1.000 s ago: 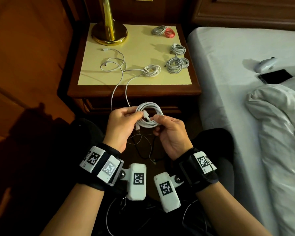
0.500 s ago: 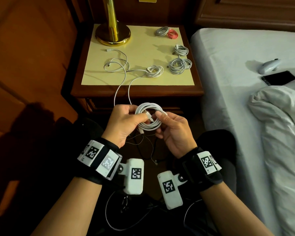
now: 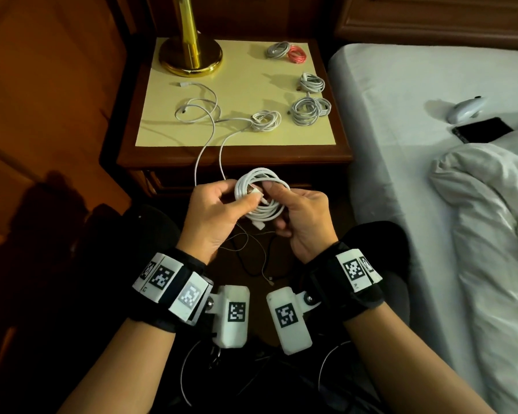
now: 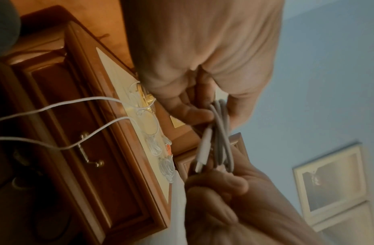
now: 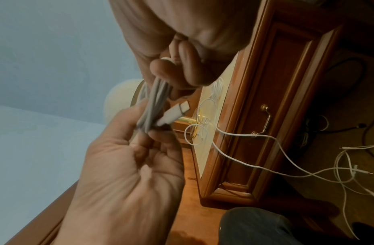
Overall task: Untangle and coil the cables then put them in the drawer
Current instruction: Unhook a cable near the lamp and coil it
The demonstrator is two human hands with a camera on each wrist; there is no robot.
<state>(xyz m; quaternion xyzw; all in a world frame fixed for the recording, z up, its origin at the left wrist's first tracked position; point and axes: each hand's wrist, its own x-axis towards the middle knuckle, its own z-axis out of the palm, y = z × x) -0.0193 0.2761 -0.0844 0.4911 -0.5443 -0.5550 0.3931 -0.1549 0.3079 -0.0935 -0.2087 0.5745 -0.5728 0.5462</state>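
Nearest, both hands held one white coil [image 3: 260,195] in the air in front of the nightstand [image 3: 234,158]. The left hand [image 3: 213,210] pinched its left side, thumb over the strands; the right hand [image 3: 304,216] gripped the right side with curled fingers, a plug [image 5: 175,113] sticking out between them. The step in hand looked like finishing this coil: the loose end probably needed tucking through the loops so the bundle would hold.

Below the hands, thin tangled cables [image 3: 251,255] lay on the floor. Two white strands [image 3: 210,156] hung over the nightstand's front edge, running up to an uncoiled cable [image 3: 198,106] near the left edge. A small coil [image 3: 265,121] sat mid-top, three more [image 3: 310,107] along the right edge, and a grey and a red one [image 3: 286,52] at the far right corner, with a lamp [image 3: 190,55] at the far left.

The drawer [image 4: 85,149] was closed, its contents hidden, so nothing seemed stowed yet. It would need opening first.
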